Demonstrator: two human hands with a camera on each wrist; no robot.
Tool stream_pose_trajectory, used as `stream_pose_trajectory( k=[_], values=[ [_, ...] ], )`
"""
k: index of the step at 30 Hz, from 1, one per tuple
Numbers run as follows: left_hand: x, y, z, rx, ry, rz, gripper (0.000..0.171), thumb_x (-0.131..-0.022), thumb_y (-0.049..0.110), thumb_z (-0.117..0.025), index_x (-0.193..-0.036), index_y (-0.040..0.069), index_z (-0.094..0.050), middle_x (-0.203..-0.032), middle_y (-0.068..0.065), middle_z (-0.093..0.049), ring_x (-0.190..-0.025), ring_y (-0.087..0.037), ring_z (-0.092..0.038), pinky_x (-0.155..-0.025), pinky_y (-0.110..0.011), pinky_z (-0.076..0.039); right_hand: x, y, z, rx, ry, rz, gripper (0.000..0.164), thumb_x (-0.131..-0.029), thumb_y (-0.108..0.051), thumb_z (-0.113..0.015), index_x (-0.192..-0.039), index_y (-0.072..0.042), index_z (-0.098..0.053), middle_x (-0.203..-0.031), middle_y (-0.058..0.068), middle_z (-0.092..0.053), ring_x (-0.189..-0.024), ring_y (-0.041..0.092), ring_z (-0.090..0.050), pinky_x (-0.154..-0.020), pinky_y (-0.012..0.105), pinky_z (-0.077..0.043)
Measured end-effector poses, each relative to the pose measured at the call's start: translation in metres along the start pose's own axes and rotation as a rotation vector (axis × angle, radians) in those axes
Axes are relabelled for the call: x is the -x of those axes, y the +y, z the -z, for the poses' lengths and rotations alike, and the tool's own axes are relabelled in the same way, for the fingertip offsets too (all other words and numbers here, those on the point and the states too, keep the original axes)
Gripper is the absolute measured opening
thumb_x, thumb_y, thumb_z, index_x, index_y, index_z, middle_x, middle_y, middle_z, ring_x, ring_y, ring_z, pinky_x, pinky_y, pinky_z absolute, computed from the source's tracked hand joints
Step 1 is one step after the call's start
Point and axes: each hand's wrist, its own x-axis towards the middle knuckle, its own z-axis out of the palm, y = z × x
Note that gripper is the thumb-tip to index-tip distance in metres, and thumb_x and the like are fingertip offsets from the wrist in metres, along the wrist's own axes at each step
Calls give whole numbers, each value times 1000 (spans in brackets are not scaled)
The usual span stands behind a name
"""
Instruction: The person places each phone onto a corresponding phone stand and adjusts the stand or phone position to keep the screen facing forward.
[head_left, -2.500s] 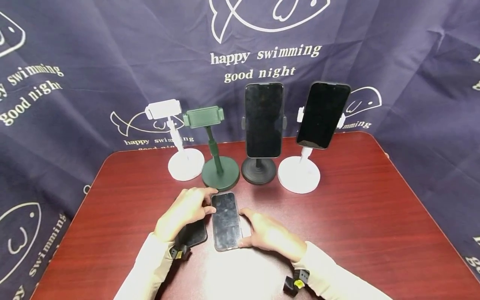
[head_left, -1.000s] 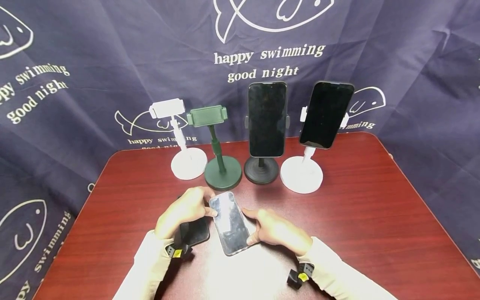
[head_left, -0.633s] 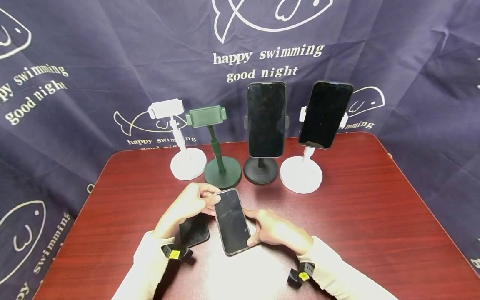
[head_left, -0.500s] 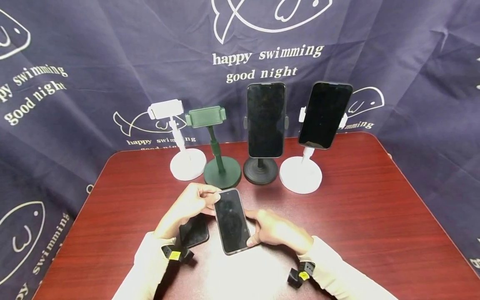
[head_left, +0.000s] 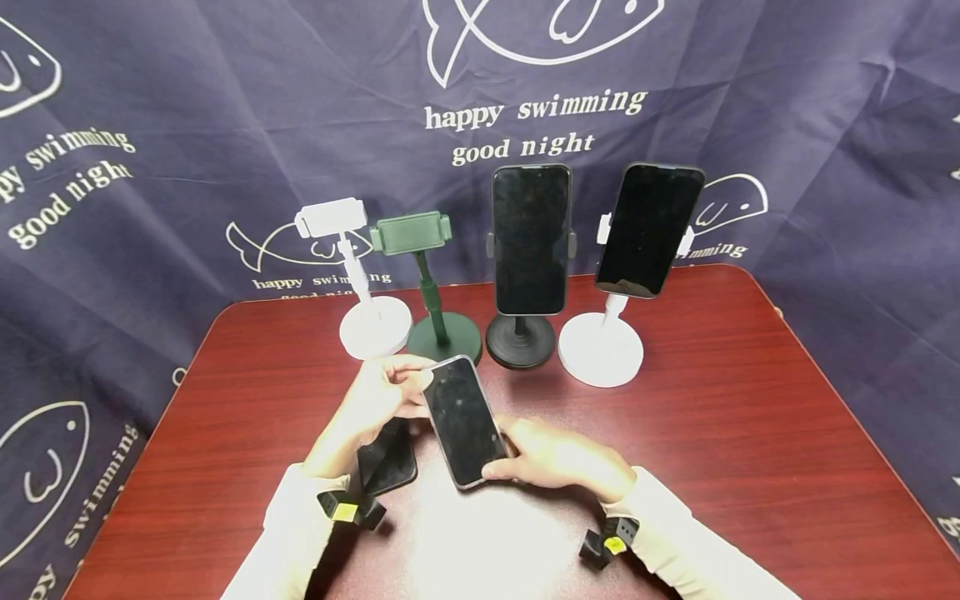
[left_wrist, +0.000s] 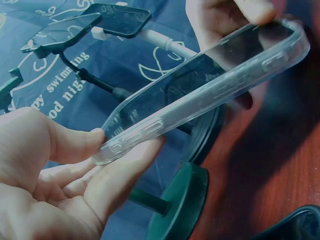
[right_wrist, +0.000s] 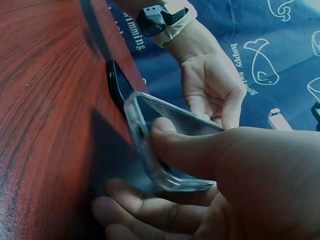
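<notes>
Both hands hold one smartphone (head_left: pixel 467 425) in a clear case, raised over the table with its dark screen up. At its upper left corner my left hand (head_left: pixel 378 396) pinches it between thumb and fingers. My right hand (head_left: pixel 558 454) grips the lower right corner, thumb on the screen edge and fingers beneath. In the left wrist view the clear case (left_wrist: pixel 200 100) shows side-on, tilted. A second dark phone (head_left: pixel 388 462) lies on the table below my left wrist. Behind the hands stands a green phone stand (head_left: pixel 411 233) with a bare clamp.
Left of the green stand is a white stand (head_left: pixel 375 327), its clamp bare. A black stand (head_left: pixel 520 342) holds an upright phone (head_left: pixel 531 242). Another white stand (head_left: pixel 600 350) at right holds a tilted phone (head_left: pixel 650 229). A patterned cloth (head_left: pixel 300 100) hangs behind the red table (head_left: pixel 720 417).
The phone in the clear case has been lifted off the table and turned slightly. My left hand moved from touching its edge to pinching its upper corner. The stands have stayed put.
</notes>
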Motion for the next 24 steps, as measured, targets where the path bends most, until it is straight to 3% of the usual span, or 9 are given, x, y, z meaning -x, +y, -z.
stream_pose_trajectory(
  k=[3,6,14,21,24],
  values=[
    [1,4,1,1,26,-14,34,-98,0,-63,-129,-14,-59,-100,-6,-77,-77,-16,-76,-76,-43,-63,0,-1,0,-80,-18,-8,21,-97,-29,-71,-112,-20,-60,-70,-3,-67,-62,12,-64,-67,26,-50],
    [2,7,2,1,35,-15,34,-98,0,-63,-130,-14,-60,-101,-5,-77,-79,-15,-76,-76,-43,-63,-1,-1,0,-125,-26,-17,15,-99,-26,-68,-106,-17,-58,-61,4,-66,-54,18,-64,-60,26,-49],
    [3,8,5,-6,56,-11,35,-100,0,-61,-132,-13,-58,-95,2,-77,-74,-13,-75,-73,-40,-63,-5,-1,-2,-207,29,11,17,-99,-25,-70,-95,-12,-59,-67,5,-71,-60,22,-70,-57,28,-55],
    [2,10,9,19,45,-36,36,-101,-1,-57,-134,-16,-55,-91,5,-76,-77,-12,-76,-73,-39,-63,-5,-5,-3,-307,44,39,16,-98,-20,-70,-101,-10,-59,-65,8,-69,-61,29,-71,-59,38,-60],
    [2,10,10,26,46,-38,37,-101,-1,-57,-134,-16,-54,-92,6,-76,-78,-12,-76,-73,-38,-63,-6,-5,-3,-308,57,53,14,-99,-19,-69,-102,-10,-59,-64,7,-67,-59,29,-70,-60,34,-59]
  ],
)
